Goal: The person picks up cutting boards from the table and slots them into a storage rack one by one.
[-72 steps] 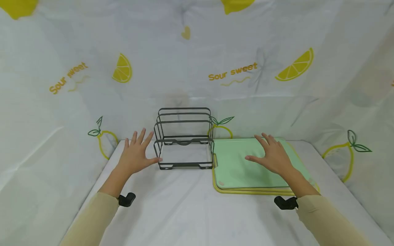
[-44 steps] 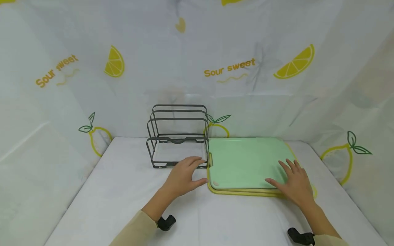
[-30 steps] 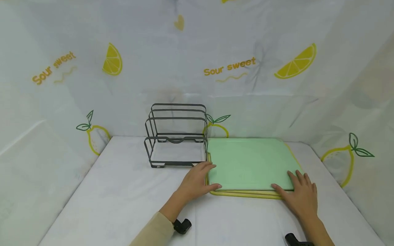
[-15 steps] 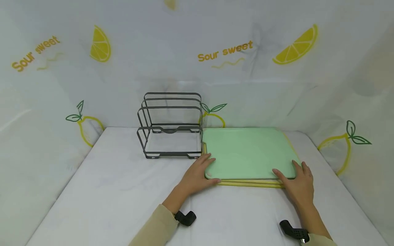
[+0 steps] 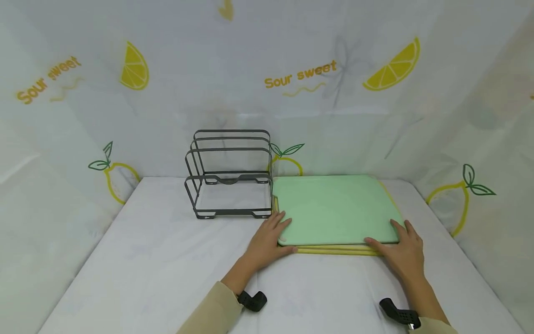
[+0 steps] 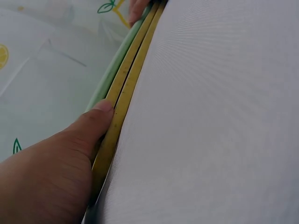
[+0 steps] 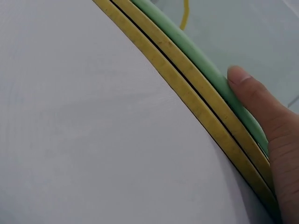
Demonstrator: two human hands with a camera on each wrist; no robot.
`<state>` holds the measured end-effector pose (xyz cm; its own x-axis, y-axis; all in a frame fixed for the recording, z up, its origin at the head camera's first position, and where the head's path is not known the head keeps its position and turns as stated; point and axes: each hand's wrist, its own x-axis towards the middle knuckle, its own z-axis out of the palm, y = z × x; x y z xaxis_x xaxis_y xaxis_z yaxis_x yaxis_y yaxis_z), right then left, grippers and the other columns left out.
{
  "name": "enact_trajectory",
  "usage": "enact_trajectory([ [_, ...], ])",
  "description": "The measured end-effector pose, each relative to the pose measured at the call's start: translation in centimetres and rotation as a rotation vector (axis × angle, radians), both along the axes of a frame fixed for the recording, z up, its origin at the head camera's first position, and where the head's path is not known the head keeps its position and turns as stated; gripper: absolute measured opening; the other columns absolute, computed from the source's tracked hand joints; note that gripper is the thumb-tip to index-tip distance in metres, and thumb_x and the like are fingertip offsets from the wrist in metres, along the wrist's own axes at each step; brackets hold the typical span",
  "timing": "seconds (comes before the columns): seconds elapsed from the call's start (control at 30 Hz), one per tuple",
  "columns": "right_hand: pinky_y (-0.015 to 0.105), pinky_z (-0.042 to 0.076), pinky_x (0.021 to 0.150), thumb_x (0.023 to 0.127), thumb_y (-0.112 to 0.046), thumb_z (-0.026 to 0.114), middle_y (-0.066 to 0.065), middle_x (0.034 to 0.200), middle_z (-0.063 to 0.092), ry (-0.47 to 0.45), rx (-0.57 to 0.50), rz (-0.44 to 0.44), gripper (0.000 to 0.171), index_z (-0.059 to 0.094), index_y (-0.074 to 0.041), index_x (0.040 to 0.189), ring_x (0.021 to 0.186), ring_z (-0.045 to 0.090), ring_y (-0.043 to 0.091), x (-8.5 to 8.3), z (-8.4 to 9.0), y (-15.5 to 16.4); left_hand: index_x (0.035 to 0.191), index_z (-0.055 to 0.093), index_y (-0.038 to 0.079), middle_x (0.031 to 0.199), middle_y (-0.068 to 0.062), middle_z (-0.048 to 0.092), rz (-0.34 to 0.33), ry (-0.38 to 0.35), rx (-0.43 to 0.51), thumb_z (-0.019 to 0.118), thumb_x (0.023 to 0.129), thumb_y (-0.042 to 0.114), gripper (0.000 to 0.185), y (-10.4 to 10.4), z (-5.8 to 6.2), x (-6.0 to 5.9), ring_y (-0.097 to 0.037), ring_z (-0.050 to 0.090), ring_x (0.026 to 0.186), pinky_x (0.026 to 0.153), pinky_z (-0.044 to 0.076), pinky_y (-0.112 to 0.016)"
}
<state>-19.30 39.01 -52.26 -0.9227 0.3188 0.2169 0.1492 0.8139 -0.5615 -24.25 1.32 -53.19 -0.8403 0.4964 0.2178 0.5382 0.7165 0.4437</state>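
We are working the near edge of the board stack, nothing lifted yet. Our left hand is sitting at the near-left corner of the green cutting board, fingers straight along its left edge, thumb pressing the side of the yellow boards underneath. Our right hand is resting at the near-right corner, fingers flat on top, thumb touching the green edge; neither hand is clamping anything, both staying spread. The green board is lying flat on top of two yellow boards, all stacked on the white surface, right of center. Farther back, the dark wire rack is standing just beside the stack's far-left corner, all slots holding nothing. So we are judging this as the very start: every board is waiting to go, none racked.
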Motion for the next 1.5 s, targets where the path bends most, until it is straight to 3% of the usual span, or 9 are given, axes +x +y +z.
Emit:
enact_trajectory([
  [0.33,0.077,0.027,0.106,0.069,-0.052,0.088,0.036,0.161,0.02,0.006,0.027,0.005,0.108,0.04,0.002,0.15,0.139,0.023,0.067,0.3,-0.3,0.5,0.155,0.041,0.021,0.166,-0.003,0.031,0.009,0.034,-0.011,0.068,0.088,0.063,0.084,0.4,-0.2,0.2,-0.025,0.024,0.157,0.126,0.028,-0.044],
  [0.63,0.078,0.029,0.103,0.07,-0.054,0.088,0.036,0.16,0.021,-0.013,0.021,-0.012,0.11,0.04,0.004,0.15,0.134,0.025,0.07,1.1,-0.2,1.0,0.157,0.038,0.023,0.169,-0.001,0.025,0.011,-0.003,-0.054,0.063,0.091,0.063,0.081,1.1,-0.1,0.7,-0.021,0.019,0.158,0.12,0.038,-0.045],
  [0.93,0.079,0.029,0.1,0.073,-0.058,0.084,0.045,0.155,0.022,0.0,0.114,0.076,0.114,0.035,0.01,0.15,0.126,0.029,0.074,1.5,-0.4,1.4,0.157,0.038,0.017,0.167,-0.01,0.028,-0.021,0.088,-0.244,0.053,0.097,0.061,0.076,1.1,0.8,1.3,-0.028,0.02,0.158,0.117,0.043,-0.04],
  [1.2,0.077,0.029,0.102,0.071,-0.052,0.087,0.044,0.153,0.028,0.039,0.067,0.051,0.109,0.041,0.01,0.147,0.126,0.032,0.072,1.6,0.1,1.2,0.155,0.042,0.015,0.165,-0.012,0.033,-0.03,0.155,-0.286,0.054,0.097,0.059,0.073,0.8,1.6,1.5,-0.031,0.025,0.156,0.112,0.048,-0.039],
  [1.5,0.074,0.029,0.106,0.067,-0.052,0.09,0.038,0.154,0.032,0.029,0.026,-0.014,0.109,0.045,0.009,0.145,0.128,0.034,0.068,1.5,0.4,0.5,0.154,0.043,0.014,0.164,-0.013,0.035,-0.03,0.167,-0.308,0.054,0.098,0.057,0.071,0.2,2.1,1.7,-0.033,0.026,0.155,0.11,0.05,-0.038],
])
